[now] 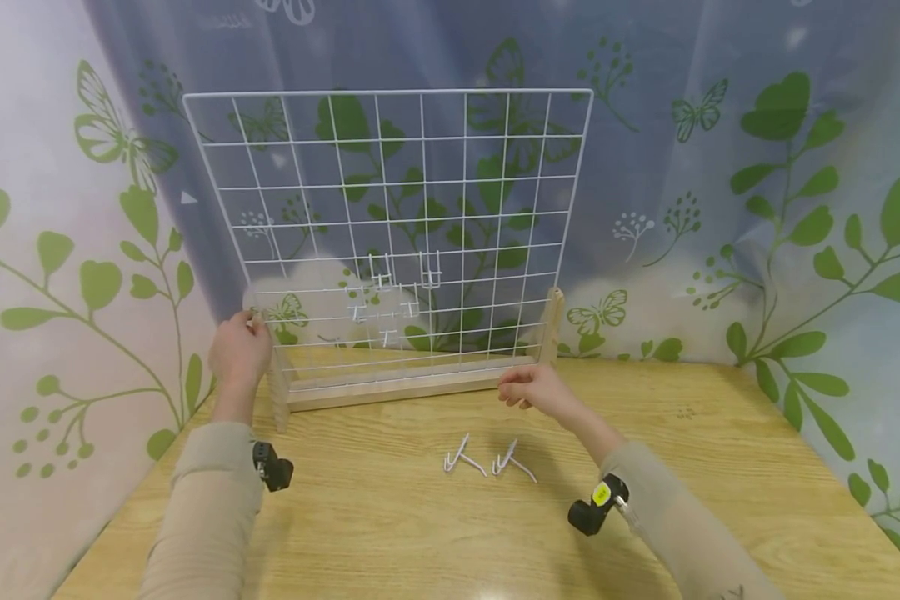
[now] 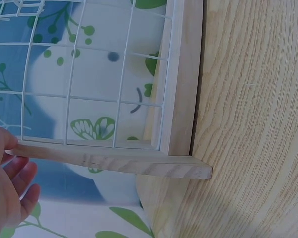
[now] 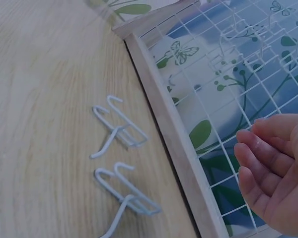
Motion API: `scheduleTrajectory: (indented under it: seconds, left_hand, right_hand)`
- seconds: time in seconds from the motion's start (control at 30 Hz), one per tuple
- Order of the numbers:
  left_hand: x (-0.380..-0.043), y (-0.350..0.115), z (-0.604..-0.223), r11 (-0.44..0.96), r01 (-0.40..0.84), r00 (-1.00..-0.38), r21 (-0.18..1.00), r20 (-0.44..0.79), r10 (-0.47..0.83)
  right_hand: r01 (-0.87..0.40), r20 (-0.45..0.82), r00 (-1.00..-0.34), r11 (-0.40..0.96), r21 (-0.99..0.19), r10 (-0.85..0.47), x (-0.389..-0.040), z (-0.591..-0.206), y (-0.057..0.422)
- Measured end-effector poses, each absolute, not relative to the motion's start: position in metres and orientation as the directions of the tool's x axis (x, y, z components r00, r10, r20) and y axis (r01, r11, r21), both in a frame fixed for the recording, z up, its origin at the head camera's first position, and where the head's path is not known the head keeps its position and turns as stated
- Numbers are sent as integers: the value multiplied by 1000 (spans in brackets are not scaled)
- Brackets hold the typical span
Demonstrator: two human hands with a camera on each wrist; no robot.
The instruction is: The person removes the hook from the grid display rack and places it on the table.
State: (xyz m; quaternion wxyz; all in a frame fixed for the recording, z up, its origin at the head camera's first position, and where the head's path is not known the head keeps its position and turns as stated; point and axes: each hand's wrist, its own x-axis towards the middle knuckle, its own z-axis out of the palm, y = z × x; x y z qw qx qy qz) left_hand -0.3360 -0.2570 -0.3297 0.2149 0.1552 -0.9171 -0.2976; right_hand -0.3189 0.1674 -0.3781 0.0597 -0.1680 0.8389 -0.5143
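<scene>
A white wire grid panel [image 1: 390, 91] stands upright in a pale wooden stand [image 1: 405, 389] on the table. In the head view my left hand [image 1: 240, 348] is at the top of the stand's left upright. The left wrist view shows thumb and forefinger pinching the end of that upright [image 2: 124, 163]. My right hand [image 1: 538, 389], fingers loosely curled and holding nothing visible, hovers near the grid's lower right. Two white wire hooks lie on the table, one at left [image 1: 461, 455] and one at right [image 1: 511, 457]. Several similar hooks [image 1: 380, 279] hang on the grid's lower middle.
The wood-grain table [image 1: 390, 517] extends in front of the stand. Behind and at both sides hangs a curtain [image 1: 645, 275] printed with green leaves and butterflies. The stand's right upright [image 1: 551, 325] supports the grid's other side.
</scene>
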Motion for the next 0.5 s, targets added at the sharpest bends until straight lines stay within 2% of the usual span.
scheduleTrajectory:
  seconds: [0.5]
  left_hand:
    - [-336,-258,-331,775,-149,-866,615,297,-403]
  right_hand:
    - [-244,115,-939,392,-887,-324,-327,-337,152]
